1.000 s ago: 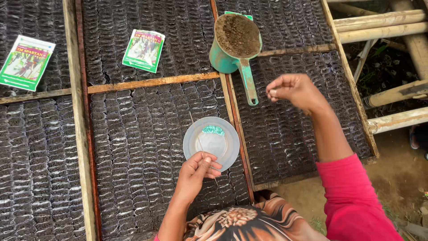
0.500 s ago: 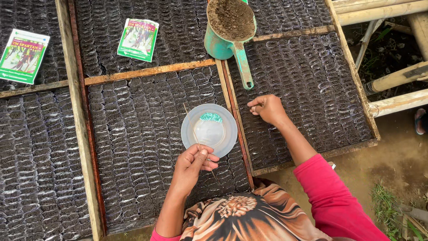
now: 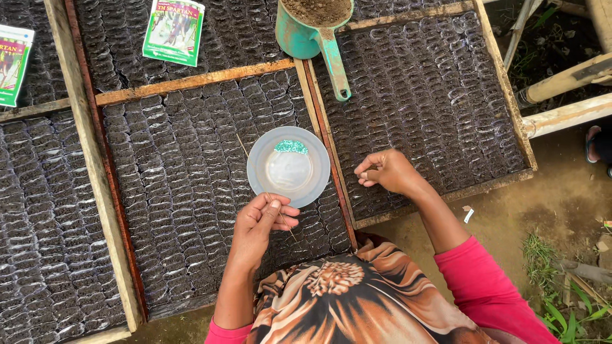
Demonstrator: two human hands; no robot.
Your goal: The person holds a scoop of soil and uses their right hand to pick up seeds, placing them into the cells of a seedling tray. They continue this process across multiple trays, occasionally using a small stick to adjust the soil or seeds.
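My left hand (image 3: 258, 223) pinches a thin stick (image 3: 242, 145) and touches the near rim of a round clear plastic dish (image 3: 258, 175). The dish rests on rows of small black soil-filled bags (image 3: 185, 172). A little heap of green seeds (image 3: 291, 147) lies at the dish's far edge. My right hand (image 3: 389, 172) is low over the bags of the right-hand tray (image 3: 433, 102), near its front left corner. Its thumb and fingers are pinched together, and whether a seed is between them is too small to tell.
A green scoop (image 3: 319, 35) filled with soil stands at the top. Two green seed packets (image 3: 173, 30) (image 3: 11, 60) lie on the far bags. Wooden frames (image 3: 191, 81) divide the trays. Bamboo poles (image 3: 564, 79) and bare ground lie to the right, where a sandalled foot (image 3: 596, 150) shows.
My right hand came down from beside the scoop handle to the near rows of the right tray, fingers still pinched. The left hand kept the stick and dish. The view shifted toward me.
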